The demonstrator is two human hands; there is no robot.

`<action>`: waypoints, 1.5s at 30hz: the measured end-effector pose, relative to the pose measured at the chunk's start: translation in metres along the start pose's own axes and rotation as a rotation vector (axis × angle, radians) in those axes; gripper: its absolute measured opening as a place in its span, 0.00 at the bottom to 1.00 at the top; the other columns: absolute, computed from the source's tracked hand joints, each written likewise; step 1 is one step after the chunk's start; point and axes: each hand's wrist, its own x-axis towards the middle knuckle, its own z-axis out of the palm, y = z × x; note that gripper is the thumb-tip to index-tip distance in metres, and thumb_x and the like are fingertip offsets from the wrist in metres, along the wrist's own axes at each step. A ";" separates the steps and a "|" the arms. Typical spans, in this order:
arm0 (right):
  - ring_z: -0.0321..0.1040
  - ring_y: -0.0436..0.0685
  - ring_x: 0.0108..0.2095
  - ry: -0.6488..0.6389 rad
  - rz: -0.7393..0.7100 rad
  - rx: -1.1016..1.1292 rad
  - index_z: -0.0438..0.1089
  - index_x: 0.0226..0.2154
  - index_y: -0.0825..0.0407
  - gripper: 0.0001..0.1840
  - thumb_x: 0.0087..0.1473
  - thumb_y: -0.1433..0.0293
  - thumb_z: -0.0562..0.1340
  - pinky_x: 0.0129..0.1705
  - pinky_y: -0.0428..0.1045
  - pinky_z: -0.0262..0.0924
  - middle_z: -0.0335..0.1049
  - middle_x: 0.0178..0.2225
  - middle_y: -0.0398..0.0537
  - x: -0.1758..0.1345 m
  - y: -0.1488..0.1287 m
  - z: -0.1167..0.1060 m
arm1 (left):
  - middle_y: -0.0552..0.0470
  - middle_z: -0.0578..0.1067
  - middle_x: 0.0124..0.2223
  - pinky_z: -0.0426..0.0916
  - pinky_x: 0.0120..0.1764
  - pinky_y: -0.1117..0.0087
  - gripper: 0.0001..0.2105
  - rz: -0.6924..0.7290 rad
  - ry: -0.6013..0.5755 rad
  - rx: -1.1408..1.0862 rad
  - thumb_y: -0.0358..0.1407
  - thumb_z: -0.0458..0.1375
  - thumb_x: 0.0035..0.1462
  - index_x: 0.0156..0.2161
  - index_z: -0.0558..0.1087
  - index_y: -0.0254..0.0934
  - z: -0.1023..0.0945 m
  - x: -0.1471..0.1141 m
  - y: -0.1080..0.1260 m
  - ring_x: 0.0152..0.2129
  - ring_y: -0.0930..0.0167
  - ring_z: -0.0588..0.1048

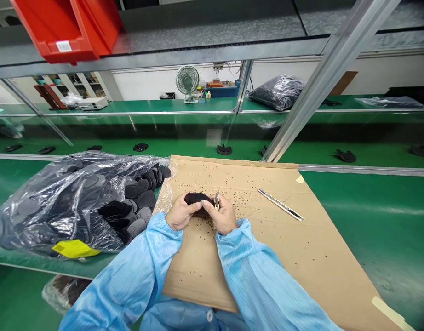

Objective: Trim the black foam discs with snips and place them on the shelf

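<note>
A black curved pad [196, 198] is held up over the cardboard sheet [267, 257] between my two hands. My left hand [179, 213] is closed around its left end, the thumb lying along the near side. My right hand [226, 216] pinches the right end with its thumb. A small shiny metal tool [216, 202] also sticks up from the right fingers; it resembles a clipper, but its exact kind is unclear. Many tiny dark scraps [241, 198] are scattered on the cardboard around both hands.
To the left, a clear plastic bag [60, 197] spills black and grey oval pads [143, 200], with a yellow tag [76, 248] on it. A slim metallic cutter [281, 204] lies at right. Behind, black pieces [224, 150] sit along a green surface beneath a metal frame post [331, 78].
</note>
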 end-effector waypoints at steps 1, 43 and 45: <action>0.55 0.49 0.21 0.008 0.012 0.003 0.65 0.24 0.53 0.17 0.49 0.56 0.62 0.24 0.44 0.51 0.59 0.19 0.39 0.000 0.000 0.001 | 0.47 0.75 0.35 0.65 0.44 0.63 0.17 -0.001 0.002 0.002 0.33 0.71 0.37 0.34 0.74 0.30 0.000 0.000 0.000 0.34 0.67 0.73; 0.67 0.57 0.35 0.004 -0.490 -0.177 0.69 0.37 0.52 0.10 0.60 0.68 0.53 0.40 0.53 0.63 0.71 0.33 0.51 -0.005 -0.001 0.008 | 0.52 0.68 0.28 0.67 0.25 0.74 0.14 -0.264 0.003 -0.185 0.41 0.64 0.49 0.38 0.72 0.34 -0.009 0.001 -0.003 0.23 0.75 0.68; 0.67 0.57 0.35 -0.006 -0.493 -0.186 0.69 0.38 0.51 0.10 0.60 0.69 0.53 0.40 0.53 0.63 0.71 0.33 0.51 -0.005 -0.002 0.008 | 0.52 0.67 0.27 0.67 0.25 0.74 0.12 -0.258 -0.001 -0.186 0.40 0.63 0.51 0.38 0.72 0.34 -0.009 0.001 -0.003 0.22 0.76 0.67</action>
